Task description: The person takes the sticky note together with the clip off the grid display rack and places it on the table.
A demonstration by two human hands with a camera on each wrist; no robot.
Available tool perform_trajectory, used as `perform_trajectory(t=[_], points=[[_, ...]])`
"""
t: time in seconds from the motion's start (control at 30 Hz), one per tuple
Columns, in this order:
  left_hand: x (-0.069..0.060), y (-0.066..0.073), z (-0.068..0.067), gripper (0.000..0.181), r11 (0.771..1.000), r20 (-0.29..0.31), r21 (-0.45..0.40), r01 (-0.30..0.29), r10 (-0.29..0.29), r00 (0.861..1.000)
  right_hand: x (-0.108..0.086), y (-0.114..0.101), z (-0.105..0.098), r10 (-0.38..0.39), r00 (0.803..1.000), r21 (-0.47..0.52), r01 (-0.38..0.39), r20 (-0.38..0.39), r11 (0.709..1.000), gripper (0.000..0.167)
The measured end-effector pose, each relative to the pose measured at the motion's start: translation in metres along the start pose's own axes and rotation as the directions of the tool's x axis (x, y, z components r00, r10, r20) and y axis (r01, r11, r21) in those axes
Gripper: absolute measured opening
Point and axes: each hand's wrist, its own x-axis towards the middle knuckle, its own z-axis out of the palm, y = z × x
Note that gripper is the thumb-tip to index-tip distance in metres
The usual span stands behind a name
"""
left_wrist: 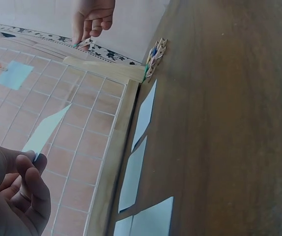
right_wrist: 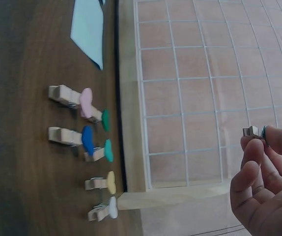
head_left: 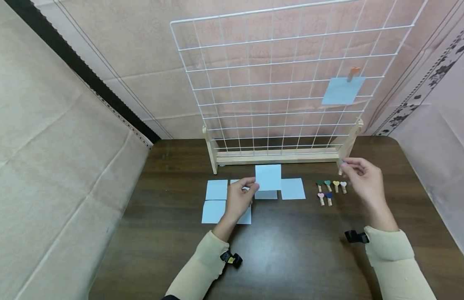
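My left hand (head_left: 238,199) pinches a square light blue paper note (head_left: 268,177) by its left edge, raised above the tabletop. Between thumb and fingers my right hand (head_left: 368,183) holds a small wooden clothespin (right_wrist: 251,131) with a green-teal top, near the right foot of the rack. Below that hand lie several more mini clothespins with heart tops, among them a pink one (right_wrist: 67,97), a blue one (right_wrist: 70,137) and a yellow one (right_wrist: 100,183). Other blue notes lie on the table, one (head_left: 293,189) right of the held note and one (head_left: 216,190) at the left.
A white wire grid (head_left: 269,100) stands in a pale wooden base (head_left: 277,158) at the back of the brown table (head_left: 292,258). On its right side hangs a blue note (head_left: 340,92) under an orange-topped clothespin (head_left: 353,73). Light cloth (head_left: 67,166) covers the surrounding walls.
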Motion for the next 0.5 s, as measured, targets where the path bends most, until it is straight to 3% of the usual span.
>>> perform_trajectory(t=[0.13, 0.5], points=[[-0.003, -0.002, 0.002, 0.023, 1.0, -0.001, 0.001, 0.002, -0.002, 1.0, -0.004, 0.01, -0.002, 0.018, 1.0, -0.036, -0.018, 0.014, 0.999, 0.027], [-0.016, -0.012, 0.001, 0.023, 0.999, 0.009, 0.013, 0.045, -0.045, 0.999, -0.014, 0.03, -0.001, 0.084, 0.995, -0.073, -0.081, 0.049, 0.994, 0.031]])
